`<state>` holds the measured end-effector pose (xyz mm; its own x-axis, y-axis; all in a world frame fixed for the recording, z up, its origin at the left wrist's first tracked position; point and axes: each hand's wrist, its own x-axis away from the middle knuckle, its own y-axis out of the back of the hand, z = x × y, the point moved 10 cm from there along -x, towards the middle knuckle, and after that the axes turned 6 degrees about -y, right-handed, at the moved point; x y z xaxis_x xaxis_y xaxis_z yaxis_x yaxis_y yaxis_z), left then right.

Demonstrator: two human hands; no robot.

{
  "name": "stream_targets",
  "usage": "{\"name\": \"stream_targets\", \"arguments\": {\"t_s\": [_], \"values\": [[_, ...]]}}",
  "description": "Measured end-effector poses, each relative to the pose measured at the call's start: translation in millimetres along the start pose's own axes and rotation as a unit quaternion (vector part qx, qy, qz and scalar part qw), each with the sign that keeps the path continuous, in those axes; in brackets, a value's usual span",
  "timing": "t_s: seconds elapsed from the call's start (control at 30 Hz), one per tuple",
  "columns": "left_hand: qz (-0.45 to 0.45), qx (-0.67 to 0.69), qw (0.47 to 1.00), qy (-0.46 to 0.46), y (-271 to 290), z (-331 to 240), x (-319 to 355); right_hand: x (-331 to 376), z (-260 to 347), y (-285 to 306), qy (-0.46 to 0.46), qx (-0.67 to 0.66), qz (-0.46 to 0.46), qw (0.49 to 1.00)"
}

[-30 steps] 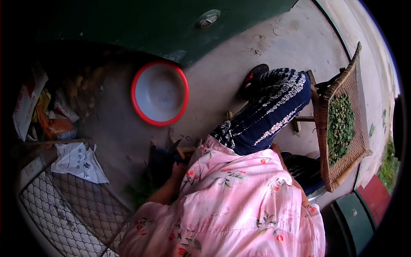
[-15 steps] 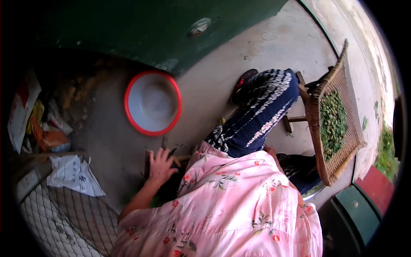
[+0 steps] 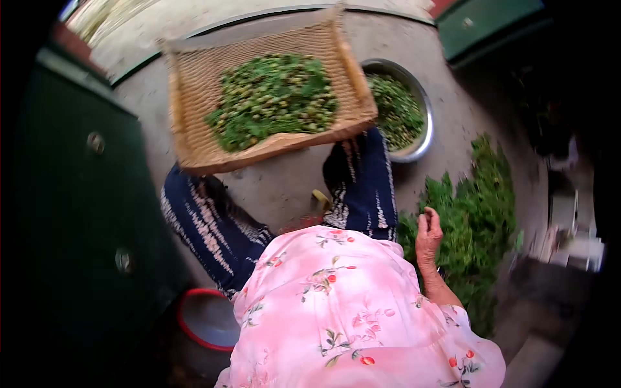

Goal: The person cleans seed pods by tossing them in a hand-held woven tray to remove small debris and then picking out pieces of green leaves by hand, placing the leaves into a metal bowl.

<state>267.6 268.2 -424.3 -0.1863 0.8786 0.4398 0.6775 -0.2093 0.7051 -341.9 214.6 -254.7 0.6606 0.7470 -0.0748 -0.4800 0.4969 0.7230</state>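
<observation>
My right hand [image 3: 428, 238] is raised beside a heap of leafy green plants [image 3: 482, 213] on the floor, at my right. Its fingers are loosely bent, slightly apart, with nothing visible in them. My left hand is out of sight. In front of my knees a woven tray [image 3: 187, 77] with a raised rim holds a spread of small round green pods and leaves [image 3: 278, 97]. Past my right knee stands a metal basin [image 3: 424, 139], partly behind the tray, containing more of the same pods [image 3: 394, 107].
A red-rimmed basin [image 3: 187, 310] sits at the lower left, partly hidden by my shirt. Dark green doors [image 3: 84, 200] rise along the left, and another green panel [image 3: 485, 26] stands at the far right. Pale papers or boxes [image 3: 569, 239] lie at the right edge.
My view has swung to the right, bringing the tray in front of me and the metal basin and plant heap into sight. My left hand has left the view; my right hand now shows.
</observation>
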Motion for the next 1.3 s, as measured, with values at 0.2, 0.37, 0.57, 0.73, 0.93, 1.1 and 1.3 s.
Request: {"name": "stream_targets", "arguments": {"t_s": [0.2,0.37,0.57,0.73,0.93,1.1,1.3], "values": [[0.003,-0.015,0.994,-0.112,16,-95,-79,240,-199,15,-0.427,0.277,0.44,0.74],[0.048,-0.035,0.981,-0.182,-6,-168,-100,417,-291,11,-0.59,0.04,0.371,0.716],[0.08,-0.05,0.972,-0.214,-28,-210,-104,454,-275,45,-0.646,0.034,0.305,0.699],[0.076,-0.051,0.974,-0.208,-25,-209,-103,429,-282,48,-0.64,0.037,0.281,0.714],[0.069,-0.039,0.977,-0.198,-17,-199,-106,351,-291,27,-0.586,0.052,0.28,0.759],[0.061,-0.021,0.981,-0.184,-8,-184,-106,294,-286,9,-0.54,0.069,0.287,0.788],[0.048,-0.001,0.986,-0.162,4,-163,-107,246,-274,-4,-0.506,0.089,0.288,0.808]]}}
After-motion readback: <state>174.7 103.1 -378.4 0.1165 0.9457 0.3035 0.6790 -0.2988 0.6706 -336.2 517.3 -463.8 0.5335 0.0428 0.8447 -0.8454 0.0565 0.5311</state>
